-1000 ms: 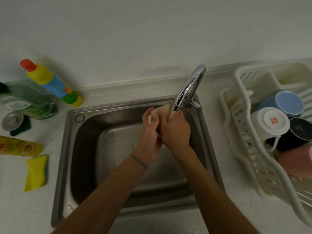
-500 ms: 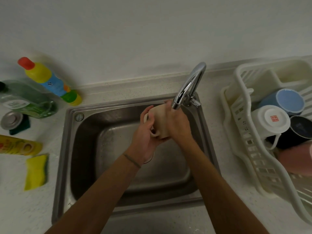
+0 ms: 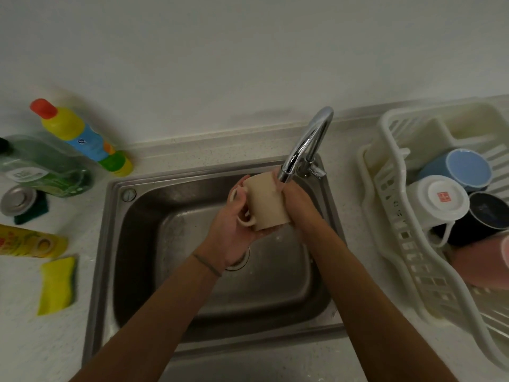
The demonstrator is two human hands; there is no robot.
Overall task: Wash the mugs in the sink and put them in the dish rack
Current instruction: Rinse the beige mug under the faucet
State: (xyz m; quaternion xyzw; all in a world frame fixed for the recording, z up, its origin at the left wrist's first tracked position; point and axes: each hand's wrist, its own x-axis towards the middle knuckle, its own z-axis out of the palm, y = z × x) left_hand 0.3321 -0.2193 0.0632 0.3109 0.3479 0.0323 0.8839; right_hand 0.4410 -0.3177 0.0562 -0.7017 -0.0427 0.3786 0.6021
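Over the sink (image 3: 110, 244), the left hand (image 3: 228, 230) grips the beige mug (image 3: 264, 201) at its handle side while the right hand (image 3: 298, 202) clasps its other side, just under the faucet (image 3: 305, 144) spout (water falling there); to the right, the dish rack (image 3: 396, 238) holds other mugs.

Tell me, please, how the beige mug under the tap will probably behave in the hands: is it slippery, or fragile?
The beige mug is probably slippery: it sits right under the faucet spout. It looks rigid, likely ceramic, so it may chip against the steel sink. The left hand by the handle and the right hand on its side should steady it.
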